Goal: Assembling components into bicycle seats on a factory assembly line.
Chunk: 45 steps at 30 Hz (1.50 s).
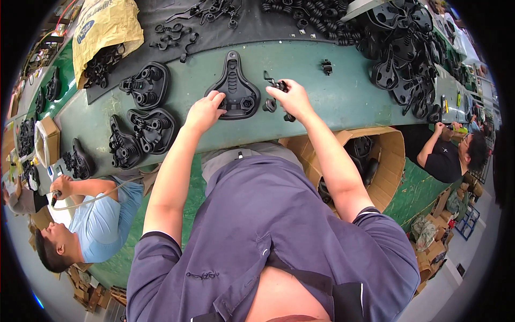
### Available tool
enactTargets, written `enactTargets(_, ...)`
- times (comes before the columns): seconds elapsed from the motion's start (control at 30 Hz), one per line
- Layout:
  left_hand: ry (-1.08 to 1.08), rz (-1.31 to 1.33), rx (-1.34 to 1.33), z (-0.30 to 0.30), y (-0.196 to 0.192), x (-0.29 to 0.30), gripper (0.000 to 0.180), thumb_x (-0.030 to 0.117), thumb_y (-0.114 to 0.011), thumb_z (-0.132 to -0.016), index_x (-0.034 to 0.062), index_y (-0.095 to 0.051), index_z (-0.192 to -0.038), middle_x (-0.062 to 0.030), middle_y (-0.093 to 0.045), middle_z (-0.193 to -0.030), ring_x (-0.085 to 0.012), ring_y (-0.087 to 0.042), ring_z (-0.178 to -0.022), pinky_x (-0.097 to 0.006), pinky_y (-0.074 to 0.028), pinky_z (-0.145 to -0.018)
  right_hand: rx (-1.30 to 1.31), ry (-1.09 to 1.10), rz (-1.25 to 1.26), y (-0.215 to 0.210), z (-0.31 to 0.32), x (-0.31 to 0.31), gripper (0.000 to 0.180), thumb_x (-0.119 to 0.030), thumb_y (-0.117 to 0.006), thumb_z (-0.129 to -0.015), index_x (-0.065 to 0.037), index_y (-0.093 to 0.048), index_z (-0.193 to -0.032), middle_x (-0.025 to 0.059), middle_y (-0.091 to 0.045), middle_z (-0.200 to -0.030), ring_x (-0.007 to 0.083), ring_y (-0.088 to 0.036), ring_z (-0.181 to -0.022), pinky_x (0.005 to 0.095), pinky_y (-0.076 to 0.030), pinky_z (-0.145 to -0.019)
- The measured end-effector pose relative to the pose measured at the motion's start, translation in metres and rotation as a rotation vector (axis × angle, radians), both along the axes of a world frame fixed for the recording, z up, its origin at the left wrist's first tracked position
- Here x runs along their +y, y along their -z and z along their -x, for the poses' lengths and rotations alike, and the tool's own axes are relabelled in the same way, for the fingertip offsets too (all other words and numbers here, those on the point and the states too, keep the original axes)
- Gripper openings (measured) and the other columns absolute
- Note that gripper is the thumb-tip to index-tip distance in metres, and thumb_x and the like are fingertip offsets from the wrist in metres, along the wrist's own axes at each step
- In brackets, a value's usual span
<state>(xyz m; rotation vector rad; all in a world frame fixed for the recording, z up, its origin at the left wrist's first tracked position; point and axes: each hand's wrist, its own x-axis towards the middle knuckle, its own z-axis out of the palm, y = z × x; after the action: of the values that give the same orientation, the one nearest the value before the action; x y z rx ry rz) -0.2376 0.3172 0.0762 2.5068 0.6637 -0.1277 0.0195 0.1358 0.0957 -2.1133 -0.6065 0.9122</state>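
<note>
A black bicycle saddle point(232, 80) lies upside down on the green worktable in front of me, its narrow nose pointing away. My left hand point(205, 111) grips its rear left part with fingers and thumb; what lies under the fingertips is partly hidden. To the right of the saddle, my right hand point(292, 99) is closed around a dark curved metal piece point(276, 83), which the fingers partly cover. A small black round part point(269, 105) sits beside that hand, close to the saddle's right edge.
Several overturned saddles point(153, 131) lie to the left, and a saddle heap point(399, 70) stands right. Black brackets and springs point(316, 16) cover a dark mat behind. A yellow sack point(110, 32), a small clamp point(326, 66) and a cardboard box point(391, 166) are around. Co-workers flank me.
</note>
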Motion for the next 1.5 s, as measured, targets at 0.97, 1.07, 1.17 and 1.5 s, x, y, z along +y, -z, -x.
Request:
enactTargets(0.97, -0.606, -0.023, -0.303, -0.066, 0.057, -0.009, 0.053, 0.046, -0.071, -0.094, 0.0044, -0.069, -0.127, -0.0155, -0.072, -0.125, -0.0352, -0.064, -0.121, -0.051, -0.044, -0.106, -0.601, -0.313, -0.029, 0.074, 0.076, 0.090, 0.089, -0.056, -0.074, -0.088, -0.003, -0.048, -0.155, 0.0270, -0.057, -0.146, 0.0431, -0.059, -0.129, 0.0550, -0.045, -0.111)
enactTargets(1.07, -0.624, -0.128, -0.297, -0.068, 0.061, 0.000, 0.040, 0.042, -0.072, -0.092, 0.0081, -0.071, -0.114, -0.0104, -0.074, -0.110, -0.0328, -0.066, -0.107, -0.050, -0.045, -0.096, -0.591, -0.268, -0.078, 0.075, 0.076, 0.102, 0.085, -0.057, -0.075, -0.088, -0.004, -0.053, -0.151, 0.0245, -0.058, -0.145, 0.0426, -0.060, -0.128, 0.0551, -0.046, -0.108)
enactTargets(1.17, -0.601, -0.137, -0.298, -0.070, 0.057, 0.001, 0.035, 0.040, -0.073, -0.090, 0.0096, -0.072, -0.108, -0.0093, -0.074, -0.107, -0.0328, -0.066, -0.104, -0.049, -0.045, -0.092, -0.590, -0.245, -0.113, 0.071, 0.075, 0.104, 0.083, -0.055, -0.075, -0.088, -0.005, -0.053, -0.150, 0.0214, -0.059, -0.143, 0.0430, -0.061, -0.126, 0.0551, -0.047, -0.107)
enactTargets(1.5, -1.145, 0.801, 0.008, 0.004, 0.067, -0.008, 0.049, 0.036, -0.068, -0.100, -0.0038, -0.064, -0.129, -0.0234, -0.073, -0.120, -0.0337, -0.072, -0.112, -0.047, -0.057, -0.095, 0.139, -0.296, 0.128, 0.074, 0.014, 0.081, 0.091, -0.049, -0.088, -0.079, 0.008, -0.058, -0.144, 0.0271, -0.072, -0.130, 0.0323, -0.072, -0.120, 0.0414, -0.055, -0.104)
